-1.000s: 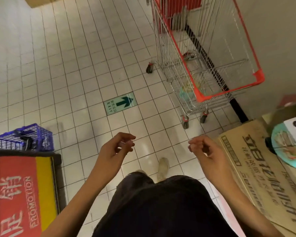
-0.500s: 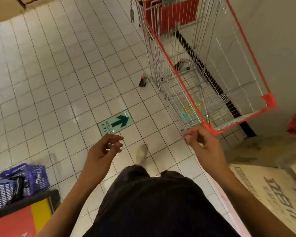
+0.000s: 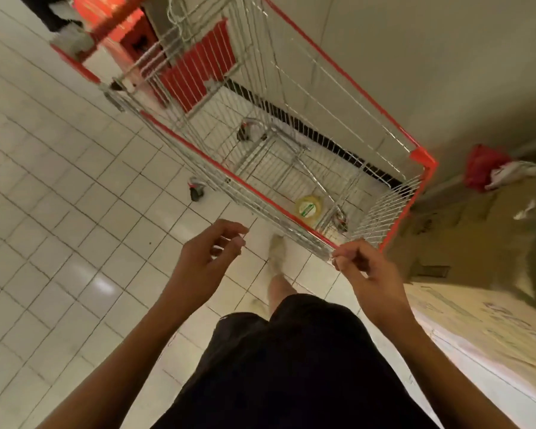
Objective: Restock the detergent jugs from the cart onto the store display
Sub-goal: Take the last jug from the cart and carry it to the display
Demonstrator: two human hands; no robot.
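Observation:
A wire shopping cart [image 3: 319, 233] with a red rim stands right in front of me, against a pale wall. One yellowish detergent jug [image 3: 308, 207] with a green label lies at its bottom near the closest end. My left hand [image 3: 211, 255] hovers over the floor tiles left of the cart, its fingers loosely curled and holding nothing. My right hand [image 3: 365, 269] is also loosely curled and holds nothing. Its fingertips are just at the cart's near corner; contact with the rim cannot be told. The store display is out of view.
Flat cardboard boxes [image 3: 477, 243] lie on the right beside the cart, with a red and white bundle [image 3: 485, 170] behind them. Someone's shoe [image 3: 72, 40] and a red object [image 3: 130, 29] are at the top left. White floor tiles [image 3: 75, 212] stretch to the left.
I have stepped closer to the cart, which now fills the upper view. Both hands moved forward toward its near end. The blue basket and promotion stand dropped out of view.

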